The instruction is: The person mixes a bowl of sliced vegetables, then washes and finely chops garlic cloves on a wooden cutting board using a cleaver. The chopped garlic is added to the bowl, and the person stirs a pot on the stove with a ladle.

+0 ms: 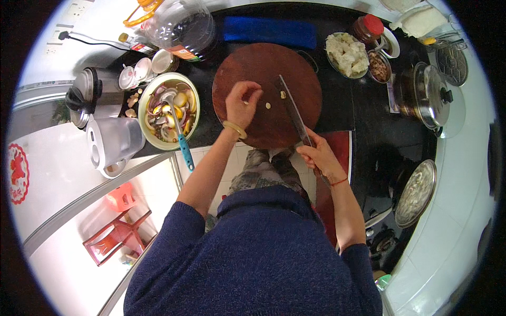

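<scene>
A round brown wooden cutting board [253, 59] lies before me on the black counter. My right hand [322, 156] grips the handle of a kitchen knife [293, 106], its blade edge-on over the right part of the board. Beside the blade is a small yellowish piece that looks like crushed garlic [283, 94]. A pale garlic clove [268, 106] lies between the blade and my left hand [242, 104]. That hand hovers over the board's left part with fingers curled. A bit of something pale shows under them; whether it is held or lying on the board is unclear.
Left of the board stands a bowl [197, 118] of liquid with onion and lemon slices; its blue-handled ladle [185, 152] overhangs the counter edge. A plastic pitcher [118, 136] is beyond. At right are a white food bowl [348, 55], a minced-food bowl [379, 67] and a lidded pot [431, 96].
</scene>
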A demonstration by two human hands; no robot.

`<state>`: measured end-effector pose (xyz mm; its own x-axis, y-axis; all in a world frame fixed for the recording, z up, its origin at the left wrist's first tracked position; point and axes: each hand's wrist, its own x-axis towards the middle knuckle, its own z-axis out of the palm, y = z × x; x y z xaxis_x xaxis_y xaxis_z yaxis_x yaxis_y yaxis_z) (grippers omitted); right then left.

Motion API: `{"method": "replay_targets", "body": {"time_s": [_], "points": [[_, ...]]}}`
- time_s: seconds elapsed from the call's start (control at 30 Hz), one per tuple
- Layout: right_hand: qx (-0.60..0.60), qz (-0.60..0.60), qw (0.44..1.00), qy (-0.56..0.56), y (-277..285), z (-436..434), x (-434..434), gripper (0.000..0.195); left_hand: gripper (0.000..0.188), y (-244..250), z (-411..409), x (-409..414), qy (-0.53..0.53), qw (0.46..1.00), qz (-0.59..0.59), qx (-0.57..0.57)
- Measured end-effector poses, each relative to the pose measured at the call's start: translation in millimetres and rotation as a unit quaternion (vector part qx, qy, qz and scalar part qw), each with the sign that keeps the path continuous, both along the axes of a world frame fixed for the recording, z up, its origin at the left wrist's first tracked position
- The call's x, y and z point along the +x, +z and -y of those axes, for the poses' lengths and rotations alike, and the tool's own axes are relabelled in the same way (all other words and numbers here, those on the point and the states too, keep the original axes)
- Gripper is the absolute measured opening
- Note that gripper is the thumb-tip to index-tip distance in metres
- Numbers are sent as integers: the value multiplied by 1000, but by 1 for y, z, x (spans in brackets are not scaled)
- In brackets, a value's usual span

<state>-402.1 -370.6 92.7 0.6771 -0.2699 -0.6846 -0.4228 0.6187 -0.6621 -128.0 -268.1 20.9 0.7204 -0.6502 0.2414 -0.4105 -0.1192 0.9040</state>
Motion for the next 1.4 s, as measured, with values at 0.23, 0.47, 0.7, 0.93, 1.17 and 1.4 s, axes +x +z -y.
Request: {"method": "replay_targets", "body": {"time_s": [0.23, 0.47, 0.7, 0.93, 1.17, 1.4], "points": [[115, -9, 992, -50, -16, -13, -5, 38, 17, 1, 5, -48, -16, 973, -222, -68], [129, -7, 990, -64, -14, -28, -1, 34, 18, -36, 8, -37, -45, 999, 0, 29], [77, 11, 996, -35, 6, -29, -11, 41, 17, -21, -25, -4, 41, 986, 149, 62], [121, -23, 992, 24, -15, -25, -19, 60, 36, -27, -48, 0, 21, 989, 12, 147], [88, -31, 996, 5, -9, -6, -5, 55, 28, -42, -50, -13, -52, 988, 49, 137], [98, 5, 994, -44, -10, -12, 16, 35, 21, -14, -36, -25, -74, 983, 130, 105]]}}
